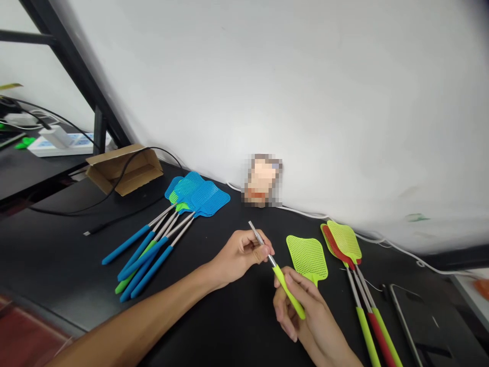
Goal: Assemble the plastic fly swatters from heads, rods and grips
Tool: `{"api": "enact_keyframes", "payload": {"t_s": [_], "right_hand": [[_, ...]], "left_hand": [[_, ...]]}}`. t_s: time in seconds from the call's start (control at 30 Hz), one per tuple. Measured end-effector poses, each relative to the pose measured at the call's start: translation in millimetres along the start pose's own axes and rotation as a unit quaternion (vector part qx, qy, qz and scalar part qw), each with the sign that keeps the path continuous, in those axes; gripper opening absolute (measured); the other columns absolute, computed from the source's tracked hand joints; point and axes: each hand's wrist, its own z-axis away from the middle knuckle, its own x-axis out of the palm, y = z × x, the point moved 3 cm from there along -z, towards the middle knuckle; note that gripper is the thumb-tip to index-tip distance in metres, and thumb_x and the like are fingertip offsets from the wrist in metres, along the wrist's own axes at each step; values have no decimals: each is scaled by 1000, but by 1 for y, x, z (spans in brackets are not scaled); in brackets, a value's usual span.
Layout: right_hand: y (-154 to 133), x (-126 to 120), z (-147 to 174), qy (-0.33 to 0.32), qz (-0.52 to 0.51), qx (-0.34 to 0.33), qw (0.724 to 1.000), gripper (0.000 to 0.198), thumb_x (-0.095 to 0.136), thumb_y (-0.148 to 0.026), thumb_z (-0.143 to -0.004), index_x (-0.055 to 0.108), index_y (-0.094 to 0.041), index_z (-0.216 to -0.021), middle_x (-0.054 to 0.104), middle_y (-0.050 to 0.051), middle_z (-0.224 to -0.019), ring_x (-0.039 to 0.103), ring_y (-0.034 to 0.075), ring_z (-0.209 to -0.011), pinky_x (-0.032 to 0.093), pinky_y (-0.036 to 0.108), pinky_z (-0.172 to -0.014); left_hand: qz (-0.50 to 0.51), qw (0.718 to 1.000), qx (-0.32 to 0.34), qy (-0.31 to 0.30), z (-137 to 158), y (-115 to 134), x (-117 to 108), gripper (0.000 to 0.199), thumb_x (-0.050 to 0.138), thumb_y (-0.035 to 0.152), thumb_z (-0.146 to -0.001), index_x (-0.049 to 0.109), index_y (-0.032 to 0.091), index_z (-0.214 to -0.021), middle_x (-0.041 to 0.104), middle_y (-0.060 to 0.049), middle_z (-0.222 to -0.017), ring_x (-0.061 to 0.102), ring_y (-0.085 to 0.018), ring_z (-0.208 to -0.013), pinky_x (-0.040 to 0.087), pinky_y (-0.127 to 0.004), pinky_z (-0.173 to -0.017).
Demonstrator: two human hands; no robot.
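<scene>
Yeah, left hand (244,252) pinches metal rod (257,235), right hand (307,300) grips green handle (288,291); sideways force could bend the rod.

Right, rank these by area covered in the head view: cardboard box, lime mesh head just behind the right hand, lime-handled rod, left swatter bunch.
1. Left swatter bunch
2. Cardboard box
3. Lime mesh head
4. Lime-handled rod: long but thin, partly covered by fingers
</scene>
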Motion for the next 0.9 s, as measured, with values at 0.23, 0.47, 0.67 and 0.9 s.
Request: {"api": "enact_keyframes", "payload": {"t_s": [0.23,0.47,0.67,0.9], "right_hand": [[2,6,2,-72,126,-34,989,41,50,-53,-104,65,-17,-94,73,7,-71,60,14,-56,44,26,-55],[-16,-30,-4,104,174,-160,966,30,60,-47,-101,71,-19,-105,64,3,-78,57,14,-64,45,26,-57],[-22,-41,-3,122,123,-183,968,30,66,-43,-98,68,-23,-119,62,0,-79,54,14,-65,45,28,-59],[-15,-30,-6,98,126,-185,970,25,68,-43,-97,67,-19,-90,58,-2,-63,51,12,-56,40,26,-56]], "left_hand": [[-3,998,-52,-41,4,-4,16,55,53,61,-98,65,12,-75,62,-5,-73,53,-13,-64,42,-27,-65],[15,984,-137,-113,10,-5,20,50,47,58,-102,52,17,-74,45,5,-50,39,-8,-43,33,-22,-48],[-38,964,-191,-183,14,-4,24,41,44,55,-104,56,18,-91,49,6,-51,34,-7,-39,25,-17,-37],[-64,950,-210,-223,18,-9,31,42,42,58,-104,54,19,-95,52,6,-56,34,-6,-37,27,-17,-34]]}}
